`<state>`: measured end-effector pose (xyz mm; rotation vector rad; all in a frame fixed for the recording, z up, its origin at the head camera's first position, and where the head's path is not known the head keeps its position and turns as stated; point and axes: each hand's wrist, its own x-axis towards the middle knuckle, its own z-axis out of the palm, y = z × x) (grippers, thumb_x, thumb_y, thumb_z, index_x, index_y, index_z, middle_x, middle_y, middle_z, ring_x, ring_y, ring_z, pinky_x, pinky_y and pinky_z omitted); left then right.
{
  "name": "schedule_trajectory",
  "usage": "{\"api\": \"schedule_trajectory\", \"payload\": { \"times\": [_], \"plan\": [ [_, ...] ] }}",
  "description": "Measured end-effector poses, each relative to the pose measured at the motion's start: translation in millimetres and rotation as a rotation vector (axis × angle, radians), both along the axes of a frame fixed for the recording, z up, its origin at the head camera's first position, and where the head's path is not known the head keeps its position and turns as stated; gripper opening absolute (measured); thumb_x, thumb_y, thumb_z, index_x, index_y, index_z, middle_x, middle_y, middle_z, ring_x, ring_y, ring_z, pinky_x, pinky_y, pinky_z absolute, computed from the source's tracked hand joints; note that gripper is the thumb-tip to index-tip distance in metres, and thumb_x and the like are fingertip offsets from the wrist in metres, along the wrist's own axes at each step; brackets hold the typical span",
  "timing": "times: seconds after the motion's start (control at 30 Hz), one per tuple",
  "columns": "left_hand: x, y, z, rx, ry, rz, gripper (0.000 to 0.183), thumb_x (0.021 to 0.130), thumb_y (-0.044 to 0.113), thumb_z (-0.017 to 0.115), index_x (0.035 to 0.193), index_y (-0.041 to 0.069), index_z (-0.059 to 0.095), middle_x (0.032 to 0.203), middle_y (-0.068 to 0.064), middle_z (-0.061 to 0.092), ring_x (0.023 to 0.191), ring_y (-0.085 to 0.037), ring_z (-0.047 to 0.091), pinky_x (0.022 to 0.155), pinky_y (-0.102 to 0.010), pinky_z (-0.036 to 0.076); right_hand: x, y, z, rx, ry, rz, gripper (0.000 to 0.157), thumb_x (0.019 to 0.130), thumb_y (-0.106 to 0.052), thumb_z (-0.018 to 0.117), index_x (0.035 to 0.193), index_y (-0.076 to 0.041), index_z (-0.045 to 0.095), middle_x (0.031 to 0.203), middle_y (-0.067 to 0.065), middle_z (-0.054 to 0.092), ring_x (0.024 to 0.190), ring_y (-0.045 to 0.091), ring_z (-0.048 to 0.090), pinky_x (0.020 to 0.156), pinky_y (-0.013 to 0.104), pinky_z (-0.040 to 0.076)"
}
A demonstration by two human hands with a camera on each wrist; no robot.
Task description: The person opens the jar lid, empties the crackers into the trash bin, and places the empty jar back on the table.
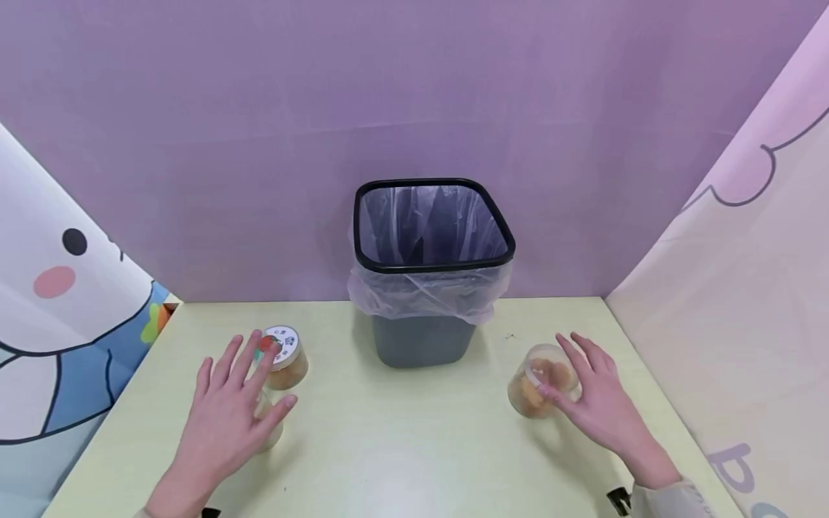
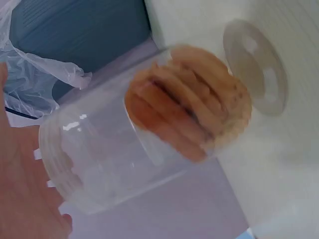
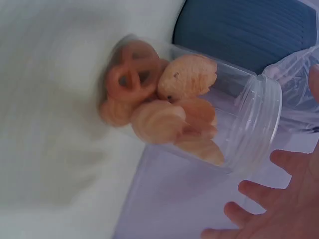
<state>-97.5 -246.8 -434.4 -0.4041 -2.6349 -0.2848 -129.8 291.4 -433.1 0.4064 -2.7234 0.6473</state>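
Left grip (image 1: pixel 223 424) and right grip (image 1: pixel 599 410) are holding nothing, fingers outstretched — the left is hovering by one snack jar (image 2: pixel 117 137), the right beside another snack jar (image 1: pixel 540 381). Both are standing on the table (image 1: pixel 401 439), a bin (image 1: pixel 424 342) sitting farther back.

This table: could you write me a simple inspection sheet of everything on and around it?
Surface: pale table with small marks.
Job's things: clear jar at left, partly hidden; printed-lid jar beyond it; snack jar at right.
Clutter: nothing seen.
Hands: left hand spread near the clear jar, right hand near the snack jar; contact unclear.
Cables: nothing seen.
Surroundings: bagged bin toward the back; purple backdrop; cartoon panel at left.
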Motion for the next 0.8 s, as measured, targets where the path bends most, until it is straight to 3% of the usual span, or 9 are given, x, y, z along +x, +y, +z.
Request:
{"api": "schedule_trajectory", "payload": {
  "times": [0.17,0.23,0.3,0.4,0.47,0.53,0.6,0.8],
  "plan": [
    [-1.7,9.5,-0.4,0.214,0.053,-0.128,0.056,0.092,0.036,0.067,0.139,0.009,0.057,0.153,-0.013,0.042,0.142,-0.034,0.032,0.115,-0.061,0.015,-0.1,1.4,-6.0,-0.207,-0.107,0.031,0.090,0.086,-0.029,0.078,0.156,-0.005,0.027,0.152,0.027,0.033,0.135,0.051,0.032,0.096,0.072,0.034],
    [-0.7,14.9,0.6,0.335,0.035,-0.182,0.048,0.092,0.023,0.068,0.137,0.011,0.059,0.151,-0.010,0.045,0.141,-0.029,0.036,0.117,-0.053,0.019,1.2,3.1,-10.0,-0.310,-0.178,0.039,0.091,0.089,-0.024,0.076,0.158,-0.005,0.020,0.154,0.028,0.030,0.137,0.049,0.031,0.100,0.067,0.036],
    [1.0,20.9,2.7,0.458,0.002,-0.234,0.045,0.092,0.011,0.067,0.137,0.012,0.059,0.150,-0.007,0.047,0.140,-0.024,0.037,0.118,-0.040,0.021,3.8,5.3,-14.2,-0.418,-0.256,0.050,0.090,0.092,-0.019,0.073,0.159,-0.007,0.015,0.156,0.029,0.026,0.139,0.049,0.030,0.104,0.049,0.042],
    [3.3,29.9,6.6,0.594,-0.048,-0.297,0.047,0.094,0.000,0.060,0.139,0.012,0.056,0.149,-0.007,0.048,0.140,-0.018,0.037,0.115,-0.021,0.021,7.0,7.2,-20.3,-0.569,-0.357,0.069,0.089,0.095,-0.014,0.068,0.160,-0.010,0.008,0.158,0.031,0.017,0.139,0.052,0.026,0.099,0.023,0.043],
    [3.4,36.5,8.9,0.667,-0.070,-0.345,0.047,0.095,-0.006,0.055,0.139,0.009,0.054,0.147,-0.009,0.050,0.140,-0.016,0.039,0.113,-0.019,0.023,8.5,8.4,-25.4,-0.652,-0.393,0.074,0.090,0.095,-0.011,0.067,0.160,-0.011,0.006,0.158,0.032,0.016,0.139,0.054,0.025,0.094,0.012,0.039],
    [3.3,42.7,9.4,0.722,-0.095,-0.379,0.047,0.096,-0.009,0.052,0.139,0.009,0.053,0.146,-0.010,0.052,0.138,-0.014,0.042,0.111,-0.019,0.027,7.6,8.9,-31.0,-0.717,-0.412,0.080,0.091,0.094,-0.008,0.068,0.160,-0.009,0.005,0.158,0.032,0.014,0.138,0.054,0.025,0.093,0.010,0.039],
    [3.4,48.8,8.3,0.761,-0.115,-0.398,0.045,0.097,-0.009,0.051,0.138,0.008,0.054,0.144,-0.009,0.053,0.136,-0.014,0.044,0.109,-0.019,0.029,5.7,8.8,-36.7,-0.758,-0.426,0.081,0.093,0.092,-0.006,0.069,0.160,-0.009,0.006,0.158,0.029,0.017,0.140,0.048,0.025,0.093,0.010,0.040],
    [0.2,64.0,-1.1,0.784,-0.165,-0.383,0.042,0.097,-0.003,0.058,0.136,0.012,0.056,0.142,-0.002,0.056,0.135,-0.015,0.046,0.108,-0.019,0.031,0.0,6.6,-53.0,-0.806,-0.439,0.035,0.087,0.088,-0.004,0.074,0.157,-0.008,0.021,0.153,0.017,0.032,0.133,0.009,0.035,0.095,0.010,0.037]
  ]
}}
